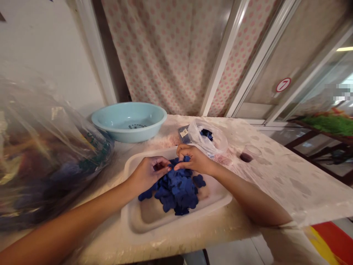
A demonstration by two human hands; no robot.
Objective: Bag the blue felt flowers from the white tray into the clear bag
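A heap of dark blue flower-shaped pieces (179, 191) lies in a shallow white tray (146, 229). Over the heap's back left side, my left hand (151, 171) has its thumb and fingers pinched on a blue piece. My right hand (193, 159) is close beside it on the right, its fingers bent together around blue pieces at the top of the heap. The fingertips of both hands nearly meet. One separate blue flower piece (199, 180) rests to the right of the heap, inside the tray.
A light blue basin (129, 134) stands behind the tray. Right of it are an open clear plastic bag (217, 141) with dark blue pieces and a small cup (246, 157) of dark liquid. A large clear plastic bag (49, 154) bulges at the left.
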